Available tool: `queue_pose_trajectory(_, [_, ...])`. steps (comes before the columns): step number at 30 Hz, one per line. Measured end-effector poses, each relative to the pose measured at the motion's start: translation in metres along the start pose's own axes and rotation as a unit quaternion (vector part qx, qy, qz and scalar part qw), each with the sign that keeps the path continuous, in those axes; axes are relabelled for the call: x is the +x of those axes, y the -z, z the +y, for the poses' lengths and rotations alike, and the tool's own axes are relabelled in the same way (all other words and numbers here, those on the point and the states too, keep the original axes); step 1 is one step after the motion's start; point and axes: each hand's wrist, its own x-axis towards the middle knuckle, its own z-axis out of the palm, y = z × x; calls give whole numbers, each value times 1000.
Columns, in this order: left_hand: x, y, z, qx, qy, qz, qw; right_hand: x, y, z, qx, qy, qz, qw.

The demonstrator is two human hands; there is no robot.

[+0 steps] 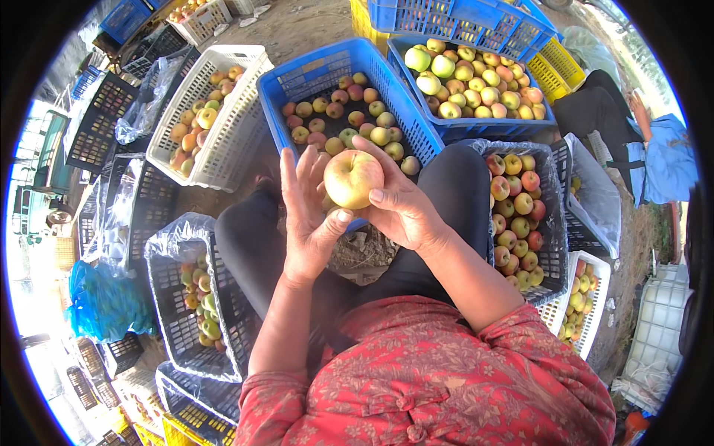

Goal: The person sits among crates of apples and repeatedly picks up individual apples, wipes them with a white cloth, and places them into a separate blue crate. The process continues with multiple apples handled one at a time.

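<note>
A yellow apple with a faint red blush (352, 181) is held above the blue plastic crate between my knees, its stem end facing up. My right hand (410, 214) grips it from the right, thumb on the near side and fingers behind. On the apple's left, my left hand (305, 223) has its fingers spread and its thumb close under the fruit; whether it touches the skin I cannot tell. Below and beyond my hands, that blue crate (273, 120) holds a loose layer of red and yellow apples (334, 110).
A fuller blue crate (491, 129) stands beyond on the right. Plastic-lined black crates of apples flank me on the right (559, 245) and left (159, 304). A white crate (223, 159) sits ahead left. At far right another person (664, 153) sits nearby.
</note>
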Motion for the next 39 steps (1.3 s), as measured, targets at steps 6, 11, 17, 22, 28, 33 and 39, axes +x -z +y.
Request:
queue_pose_trajectory(6, [-4, -3, -4, 137, 24, -50, 989, -7, -4, 5, 26, 30, -6, 999])
queue_pose_trajectory(11, [-1, -4, -6, 192, -30, -66, 979, -6, -3, 1, -42, 48, -15, 998])
queue_pose_trajectory(17, [11, -7, 15, -2, 86, -28, 996, -8, -2, -1, -260, 64, 0, 963])
queue_pose_trajectory(22, [29, -6, 13, 45, 191, 44, 980, -8, 1, 1, -156, 7, 28, 987])
queue_pose_trajectory(28, [9, -4, -1, 57, 125, -20, 990, -5, 11, 7, 57, 11, 46, 997])
queue_pose_trajectory(33, [13, -5, -8, 129, 95, 27, 987, -6, 15, 14, -27, 20, 65, 997])
queue_pose_trajectory(39, [7, -16, -4, 119, 67, 39, 990, -2, 22, 19, -162, 88, 62, 981])
